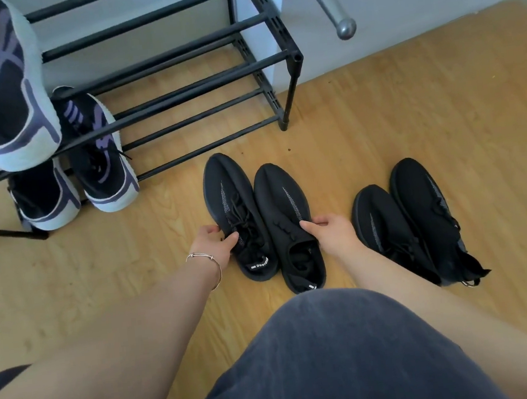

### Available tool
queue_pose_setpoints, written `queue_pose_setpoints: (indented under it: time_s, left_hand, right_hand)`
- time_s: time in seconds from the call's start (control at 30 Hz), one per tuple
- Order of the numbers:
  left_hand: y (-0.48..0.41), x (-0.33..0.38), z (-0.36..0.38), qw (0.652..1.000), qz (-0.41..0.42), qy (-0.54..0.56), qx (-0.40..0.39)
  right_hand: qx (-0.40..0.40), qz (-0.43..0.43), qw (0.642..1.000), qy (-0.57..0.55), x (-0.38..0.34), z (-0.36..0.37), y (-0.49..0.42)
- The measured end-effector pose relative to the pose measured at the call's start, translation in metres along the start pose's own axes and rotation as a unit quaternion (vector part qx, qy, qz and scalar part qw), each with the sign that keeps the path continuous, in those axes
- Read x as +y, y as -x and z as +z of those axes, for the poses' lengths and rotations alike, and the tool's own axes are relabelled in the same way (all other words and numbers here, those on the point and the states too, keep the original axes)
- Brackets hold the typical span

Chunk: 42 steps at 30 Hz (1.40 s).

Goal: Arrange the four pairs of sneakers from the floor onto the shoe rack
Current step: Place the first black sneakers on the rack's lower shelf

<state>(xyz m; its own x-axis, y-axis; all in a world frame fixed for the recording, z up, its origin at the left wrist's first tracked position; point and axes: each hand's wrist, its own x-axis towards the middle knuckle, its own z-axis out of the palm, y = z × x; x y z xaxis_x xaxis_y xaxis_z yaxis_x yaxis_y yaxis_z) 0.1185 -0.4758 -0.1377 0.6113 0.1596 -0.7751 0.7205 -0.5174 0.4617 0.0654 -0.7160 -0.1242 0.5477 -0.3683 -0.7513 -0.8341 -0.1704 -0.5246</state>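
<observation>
Hands on the near black pair (263, 222), which sits on the floor (377, 116) just in front of the shoe rack (178, 78). Left hand (216, 245) pinches the left shoe's laced side; right hand (333, 229) curls fingers over the right shoe's upper by the collar. Neither lifted yet. Tip: grip w/ thumb inside collar, lift both level, toes fwd onto free bars right of the purple pairs (74, 173). 2nd black pair (420, 221) waits nearby.
</observation>
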Motion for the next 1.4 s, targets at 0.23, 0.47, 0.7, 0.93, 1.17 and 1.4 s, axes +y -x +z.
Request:
queue_pose_setpoints:
  time_s: [0.23,0.47,0.7,0.93,1.17,1.4]
  left_hand:
    - [0.0,0.005,-0.044,1.0,0.018,0.022,0.004]
    - [-0.021,0.035,-0.079,0.997,0.055,0.035,0.04]
    - [-0.041,0.057,-0.086,0.994,0.055,0.053,0.08]
    - [-0.021,0.04,-0.082,0.996,0.062,0.059,-0.009]
    - [0.011,0.008,-0.054,0.997,0.016,0.064,-0.026]
    - [0.008,0.012,-0.034,0.999,0.0,0.043,0.004]
  right_hand:
    - [-0.047,-0.023,0.998,-0.032,-0.033,0.015,-0.01]
    - [-0.037,-0.116,0.992,0.02,-0.116,0.019,-0.03]
    - [0.0,-0.144,0.987,0.074,-0.153,0.028,-0.05]
    - [-0.03,-0.104,0.992,0.061,-0.134,0.029,-0.05]
    - [-0.102,-0.12,0.983,0.093,-0.085,0.02,0.006]
    - [-0.076,-0.149,0.967,0.192,-0.057,0.037,-0.02]
